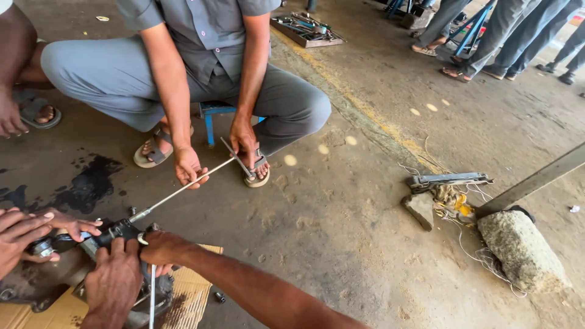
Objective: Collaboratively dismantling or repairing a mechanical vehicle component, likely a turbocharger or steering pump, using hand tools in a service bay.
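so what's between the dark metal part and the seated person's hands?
Head view: a thin metal rod bridges it, from the dark metal part to the seated person's hand; concrete floor underneath.

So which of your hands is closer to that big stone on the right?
Right. The right hand rests on the greasy machine part well left of the big stone; the left hand sits further left on the same part.

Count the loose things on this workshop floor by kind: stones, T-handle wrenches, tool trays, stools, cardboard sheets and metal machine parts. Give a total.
Stones: 2 (large stone, small stone)
T-handle wrench: 1
Tool tray: 1
Blue stool: 1
Cardboard sheet: 1
Metal machine part: 1
Total: 7
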